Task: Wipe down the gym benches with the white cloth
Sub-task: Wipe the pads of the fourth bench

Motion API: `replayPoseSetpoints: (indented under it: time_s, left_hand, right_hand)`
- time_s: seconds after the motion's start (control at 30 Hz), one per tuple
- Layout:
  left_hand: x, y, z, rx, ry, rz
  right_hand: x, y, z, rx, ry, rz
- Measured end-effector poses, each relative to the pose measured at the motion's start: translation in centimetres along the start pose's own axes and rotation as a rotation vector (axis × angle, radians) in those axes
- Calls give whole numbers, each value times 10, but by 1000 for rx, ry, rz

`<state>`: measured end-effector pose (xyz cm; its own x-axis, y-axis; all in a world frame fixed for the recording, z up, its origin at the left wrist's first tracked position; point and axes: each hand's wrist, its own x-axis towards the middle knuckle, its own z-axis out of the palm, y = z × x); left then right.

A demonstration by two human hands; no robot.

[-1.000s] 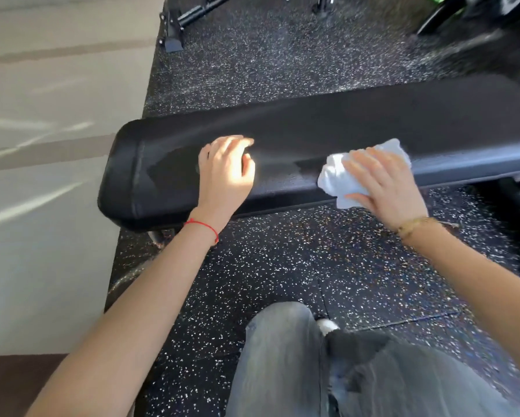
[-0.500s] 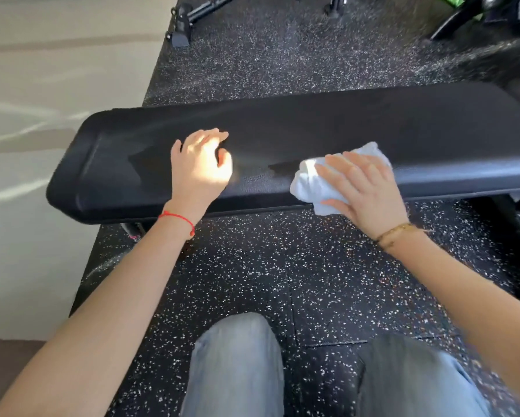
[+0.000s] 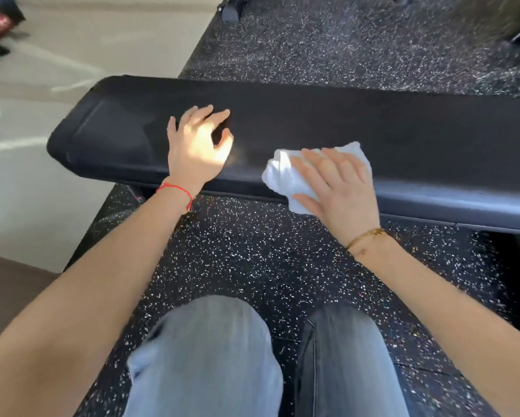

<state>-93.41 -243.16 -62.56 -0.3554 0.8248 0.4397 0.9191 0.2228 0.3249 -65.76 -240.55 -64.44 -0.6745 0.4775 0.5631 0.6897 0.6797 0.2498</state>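
A long black padded gym bench (image 3: 388, 127) runs across the view from left to right. My left hand (image 3: 197, 145) rests on top of the pad near its left end, fingers loosely bent and holding nothing. My right hand (image 3: 340, 182) presses a crumpled white cloth (image 3: 278, 173) with flat fingers against the bench's near edge, just right of the left hand. Part of the cloth hangs over the front side of the pad, and part is hidden under the palm.
Black speckled rubber flooring (image 3: 252, 254) lies under and around the bench. A pale smooth floor (image 3: 42, 70) begins to the left. Dark equipment feet (image 3: 230, 10) stand at the far edge. My knees in light jeans (image 3: 210, 356) are close to the bench.
My right hand has slid the cloth leftward along the near edge, closer to the left hand. The left hand stays on the pad. The camera has shifted over the bench.
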Motion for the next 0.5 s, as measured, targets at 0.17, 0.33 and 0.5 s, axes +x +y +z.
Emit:
replayPoseSetpoints:
  time_s: [0.17,0.33,0.5]
  left_hand:
    - [-2,-1,-3,-25,14,9]
    - [-2,0,-3,-74,56,37]
    - [-14,26,-5,-173,48,67]
  right_hand:
    - [10,-10,3,36,-13,-70]
    - [-24,29,-6,49,56,-22]
    - [-23,26,-3,13,56,-22]
